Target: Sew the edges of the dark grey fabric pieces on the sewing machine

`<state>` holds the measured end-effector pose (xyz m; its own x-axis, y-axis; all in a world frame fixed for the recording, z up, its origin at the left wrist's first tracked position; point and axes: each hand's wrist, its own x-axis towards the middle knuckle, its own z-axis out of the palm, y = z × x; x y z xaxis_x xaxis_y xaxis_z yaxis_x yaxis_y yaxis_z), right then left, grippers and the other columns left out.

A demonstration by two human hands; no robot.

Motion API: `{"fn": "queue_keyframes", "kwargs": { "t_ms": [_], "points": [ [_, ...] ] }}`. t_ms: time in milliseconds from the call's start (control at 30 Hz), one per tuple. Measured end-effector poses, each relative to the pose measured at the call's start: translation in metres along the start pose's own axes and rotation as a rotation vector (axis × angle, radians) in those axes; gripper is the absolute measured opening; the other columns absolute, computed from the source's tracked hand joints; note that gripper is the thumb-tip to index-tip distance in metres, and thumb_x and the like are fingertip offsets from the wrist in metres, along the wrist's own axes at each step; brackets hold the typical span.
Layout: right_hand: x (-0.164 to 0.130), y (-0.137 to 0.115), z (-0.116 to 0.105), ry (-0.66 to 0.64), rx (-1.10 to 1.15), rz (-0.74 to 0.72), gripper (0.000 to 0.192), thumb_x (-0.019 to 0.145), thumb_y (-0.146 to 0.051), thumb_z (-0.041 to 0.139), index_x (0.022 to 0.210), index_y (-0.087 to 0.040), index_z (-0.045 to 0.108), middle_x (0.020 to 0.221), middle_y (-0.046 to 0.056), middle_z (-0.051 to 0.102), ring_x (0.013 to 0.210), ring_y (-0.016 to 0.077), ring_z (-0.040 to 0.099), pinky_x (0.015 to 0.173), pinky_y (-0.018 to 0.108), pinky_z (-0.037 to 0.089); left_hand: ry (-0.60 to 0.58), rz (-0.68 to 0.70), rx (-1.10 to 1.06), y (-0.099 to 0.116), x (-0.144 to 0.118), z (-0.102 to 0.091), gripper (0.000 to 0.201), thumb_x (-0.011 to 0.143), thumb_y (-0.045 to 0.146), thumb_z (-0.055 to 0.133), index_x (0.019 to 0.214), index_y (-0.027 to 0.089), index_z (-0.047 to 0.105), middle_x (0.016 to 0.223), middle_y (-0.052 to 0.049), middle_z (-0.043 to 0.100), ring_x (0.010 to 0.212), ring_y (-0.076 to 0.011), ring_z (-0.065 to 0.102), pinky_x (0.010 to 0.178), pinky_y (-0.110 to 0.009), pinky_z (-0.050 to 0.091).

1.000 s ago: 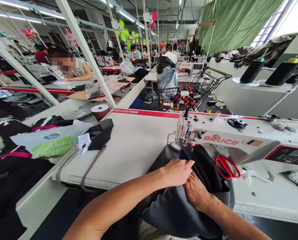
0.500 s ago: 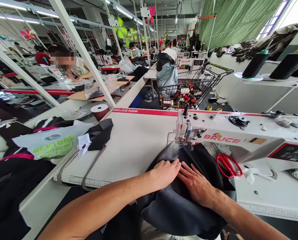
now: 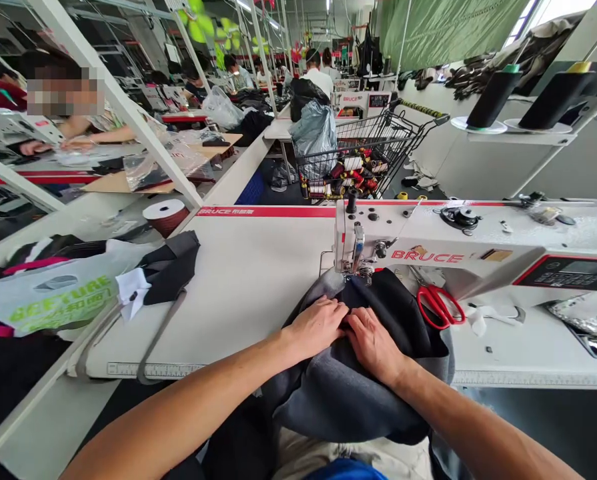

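Charcoal fabric point(image 3: 348, 400) lies heaped before us; our right hand point(image 3: 375, 343) and left hand point(image 3: 318, 327) meet on it, fingers bent, pinch unclear. Slack folds could catch the red-handled scissors point(image 3: 437, 300) alongside, or pucker if pulled unevenly where they reach the BRUCE sewing machine point(image 3: 428, 237).

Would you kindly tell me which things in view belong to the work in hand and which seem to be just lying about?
Apparently in use:
- dark fabric, under the left hand and right hand
- sewing machine, with fabric at its needle end

Seemingly lying about:
- red-handled scissors, untouched
- bag with green lettering
- cart of thread spools
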<state>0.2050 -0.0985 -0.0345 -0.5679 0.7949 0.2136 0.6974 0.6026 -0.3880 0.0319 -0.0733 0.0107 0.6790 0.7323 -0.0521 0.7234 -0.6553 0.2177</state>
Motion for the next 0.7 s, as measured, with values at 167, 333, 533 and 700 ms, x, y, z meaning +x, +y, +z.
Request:
{"fn": "queue_keyframes", "kwargs": {
  "t_ms": [167, 333, 533, 700],
  "points": [
    [-0.007, 0.018, -0.003, -0.008, 0.003, -0.08, 0.054, 0.09, -0.013, 0.05, 0.143, -0.012, 0.037, 0.143, 0.016, 0.045, 0.137, 0.0293, 0.035, 0.11, 0.05, 0.037, 0.083, -0.047, -0.018, 0.0, -0.004, 0.008, 0.05, 0.086, 0.032, 0.064, 0.132, 0.018, 0.048, 0.137, -0.013, 0.054, 0.123, -0.0273, 0.053, 0.107, -0.043, 0.037],
    [-0.01, 0.034, -0.015, -0.135, -0.048, -0.123, 0.052, 0.093, -0.017, 0.05, 0.144, -0.013, 0.04, 0.151, 0.011, 0.037, 0.142, 0.0277, 0.027, 0.114, 0.049, 0.032, 0.07, -0.115, 0.017, 0.003, -0.004, 0.01, 0.061, 0.083, 0.04, 0.067, 0.136, 0.017, 0.049, 0.144, -0.014, 0.047, 0.129, -0.0309, 0.047, 0.106, -0.045, 0.038],
    [-0.006, 0.02, -0.029, -0.209, -0.084, -0.117, 0.053, 0.092, -0.023, 0.053, 0.143, -0.015, 0.042, 0.153, 0.011, 0.032, 0.143, 0.0325, 0.023, 0.114, 0.052, 0.031, 0.045, -0.115, 0.004, -0.02, -0.012, 0.009, 0.069, 0.078, 0.048, 0.07, 0.139, 0.027, 0.046, 0.149, -0.008, 0.04, 0.136, -0.0324, 0.038, 0.107, -0.047, 0.037],
    [-0.007, 0.014, -0.027, -0.224, -0.109, -0.073, 0.054, 0.092, -0.025, 0.053, 0.144, -0.021, 0.041, 0.154, 0.009, 0.031, 0.142, 0.0325, 0.024, 0.113, 0.052, 0.032, 0.03, -0.057, 0.001, -0.029, -0.016, 0.006, 0.063, 0.078, 0.047, 0.071, 0.135, 0.03, 0.051, 0.15, -0.004, 0.039, 0.137, -0.0315, 0.038, 0.107, -0.046, 0.039]
  ]
}}
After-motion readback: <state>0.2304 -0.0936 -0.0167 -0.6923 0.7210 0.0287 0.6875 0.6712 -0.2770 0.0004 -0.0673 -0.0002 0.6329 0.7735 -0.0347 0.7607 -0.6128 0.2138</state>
